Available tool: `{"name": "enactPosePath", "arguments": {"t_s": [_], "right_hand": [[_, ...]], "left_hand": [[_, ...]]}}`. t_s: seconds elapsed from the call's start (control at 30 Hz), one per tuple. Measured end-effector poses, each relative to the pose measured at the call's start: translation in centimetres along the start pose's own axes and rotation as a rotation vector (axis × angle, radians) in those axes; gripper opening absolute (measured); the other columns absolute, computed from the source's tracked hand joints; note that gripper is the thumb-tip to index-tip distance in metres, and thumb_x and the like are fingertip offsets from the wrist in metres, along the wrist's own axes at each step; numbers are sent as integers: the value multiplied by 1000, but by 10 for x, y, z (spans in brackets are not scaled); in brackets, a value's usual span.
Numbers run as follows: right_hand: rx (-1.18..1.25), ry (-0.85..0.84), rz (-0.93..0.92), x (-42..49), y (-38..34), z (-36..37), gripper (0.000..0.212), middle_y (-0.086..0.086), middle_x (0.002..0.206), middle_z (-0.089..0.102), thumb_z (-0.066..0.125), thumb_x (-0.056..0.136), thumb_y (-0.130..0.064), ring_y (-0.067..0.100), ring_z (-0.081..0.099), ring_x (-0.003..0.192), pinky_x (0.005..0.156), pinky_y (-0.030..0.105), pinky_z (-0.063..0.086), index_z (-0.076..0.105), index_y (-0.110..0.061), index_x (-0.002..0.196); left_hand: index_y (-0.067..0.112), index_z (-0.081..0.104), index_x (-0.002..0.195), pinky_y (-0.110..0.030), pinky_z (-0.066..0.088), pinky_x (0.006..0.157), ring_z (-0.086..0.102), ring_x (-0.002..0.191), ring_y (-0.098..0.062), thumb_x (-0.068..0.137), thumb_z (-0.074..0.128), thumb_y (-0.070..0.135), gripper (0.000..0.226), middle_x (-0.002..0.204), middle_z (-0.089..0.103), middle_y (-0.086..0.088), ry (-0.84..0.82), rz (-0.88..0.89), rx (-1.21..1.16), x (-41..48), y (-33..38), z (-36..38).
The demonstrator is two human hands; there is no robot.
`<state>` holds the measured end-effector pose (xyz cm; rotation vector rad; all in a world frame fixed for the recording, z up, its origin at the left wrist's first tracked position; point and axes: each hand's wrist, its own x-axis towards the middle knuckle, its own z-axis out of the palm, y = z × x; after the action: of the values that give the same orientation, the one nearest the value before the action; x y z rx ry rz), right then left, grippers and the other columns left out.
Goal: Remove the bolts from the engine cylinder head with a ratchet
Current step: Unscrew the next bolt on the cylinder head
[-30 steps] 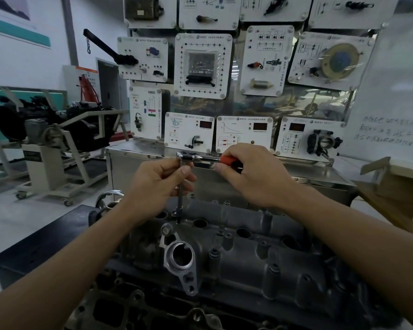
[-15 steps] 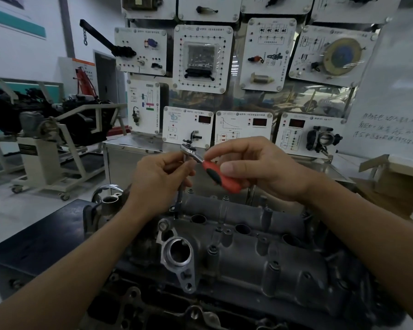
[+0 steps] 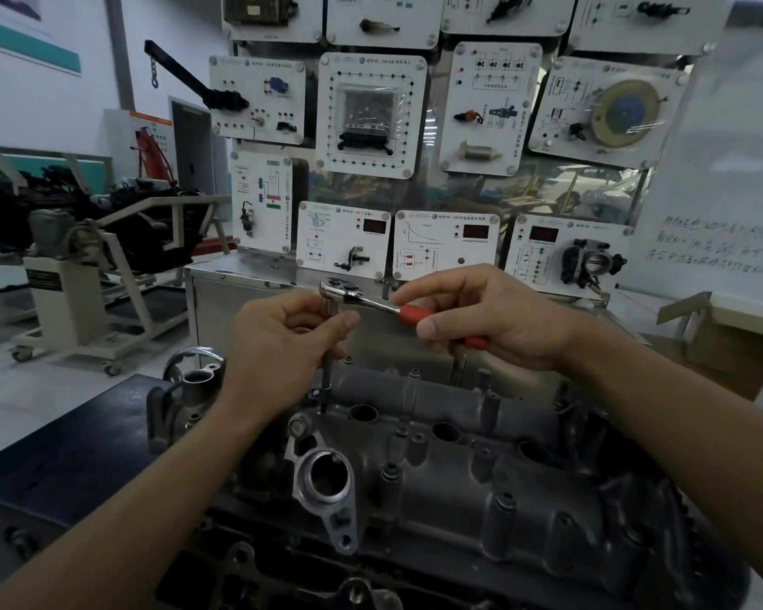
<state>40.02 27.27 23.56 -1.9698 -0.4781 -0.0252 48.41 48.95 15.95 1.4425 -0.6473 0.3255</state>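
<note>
While the left hand (image 3: pixel 278 345) pinches the extension bar (image 3: pixel 325 380) upright at the cylinder head's (image 3: pixel 481 486) 11 o'clock corner, the ratchet (image 3: pixel 340 290) handle, clamped in the right hand (image 3: pixel 494 321), has swung from 5 back toward 4 o'clock. This is probably a loosening stroke; the bolt is hidden. Free swing room lies toward 3 o'clock, and the steel cabinet (image 3: pixel 221 310) stands behind.

A grey sheet-metal cabinet (image 3: pixel 247 310) carries white square demonstration panels (image 3: pixel 371 114) with car parts mounted on them; one holds a black throttle body (image 3: pixel 591 261). At the left, a dark engine (image 3: pixel 142 231) sits on a white wheeled stand (image 3: pixel 62 292). At the right are a handwritten whiteboard (image 3: pixel 723 191) and an open brown cardboard box (image 3: pixel 723 341).
</note>
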Motion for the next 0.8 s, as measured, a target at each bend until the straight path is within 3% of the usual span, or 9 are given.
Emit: {"name": "enactPosePath", "arguments": {"t_s": [0.13, 0.2, 0.33, 0.47, 0.53, 0.63, 0.73, 0.8], "right_hand": [[-384, 53, 67, 12, -13, -22, 24, -4, 97, 77, 77, 87, -18, 11, 72, 84, 76, 23, 56, 77, -33, 106], [-674, 98, 54, 28, -18, -28, 25, -12, 105, 76, 73, 92, -18, 3, 70, 98, 90, 24, 53, 75, -33, 112], [-935, 145, 29, 65, -3, -7, 30, -3, 119, 70, 61, 98, -15, 15, 62, 108, 102, 38, 48, 70, -24, 125], [-942, 179, -58, 70, 13, 12, 24, 1, 106, 70, 54, 100, -15, 20, 61, 97, 86, 35, 46, 71, -17, 117], [-916, 223, -132, 61, 10, 14, 18, -7, 87, 68, 61, 95, -28, 13, 60, 81, 75, 31, 44, 74, -18, 103], [-836, 269, -178, 46, -4, 16, 33, -5, 74, 72, 67, 88, -52, 15, 65, 70, 67, 37, 53, 79, -21, 87], [-599, 97, -134, 39, -17, 9, 47, 7, 66, 71, 68, 86, -59, 27, 60, 55, 56, 36, 49, 76, -15, 70], [-325, -108, -26, 37, -15, -1, 43, 8, 62, 65, 68, 91, -43, 15, 54, 51, 56, 25, 44, 73, -9, 65]], "left_hand": [[24, 76, 81, -38, 64, 62, 73, 62, -24, 77, 78, 34, 12, 72, 74, -5, -24, 13, -2, -1, -4, -2], [27, 74, 84, -31, 62, 66, 71, 65, -19, 83, 71, 37, 11, 74, 73, -4, -101, 21, 42, 0, -6, -1], [31, 71, 95, -27, 59, 73, 69, 74, -10, 100, 57, 21, 18, 80, 72, 5, -220, 32, 172, 4, -10, -1], [28, 69, 96, -31, 60, 78, 70, 76, -8, 100, 58, 8, 23, 84, 75, 6, -223, 21, 170, 4, -9, -1], [27, 70, 92, -29, 60, 74, 71, 73, -9, 99, 60, 7, 23, 82, 77, 5, -174, 25, 162, 3, -10, -1], [24, 72, 89, -26, 61, 68, 72, 70, -10, 96, 65, 8, 19, 78, 77, 5, -89, 9, 130, 3, -10, -1], [21, 72, 84, -23, 60, 63, 72, 67, -13, 91, 71, 10, 13, 75, 77, 2, -56, -9, 101, 4, -11, -2], [19, 72, 83, -28, 62, 63, 73, 67, -16, 88, 74, 13, 7, 74, 76, -1, -46, -19, 87, 4, -13, -3]]}}
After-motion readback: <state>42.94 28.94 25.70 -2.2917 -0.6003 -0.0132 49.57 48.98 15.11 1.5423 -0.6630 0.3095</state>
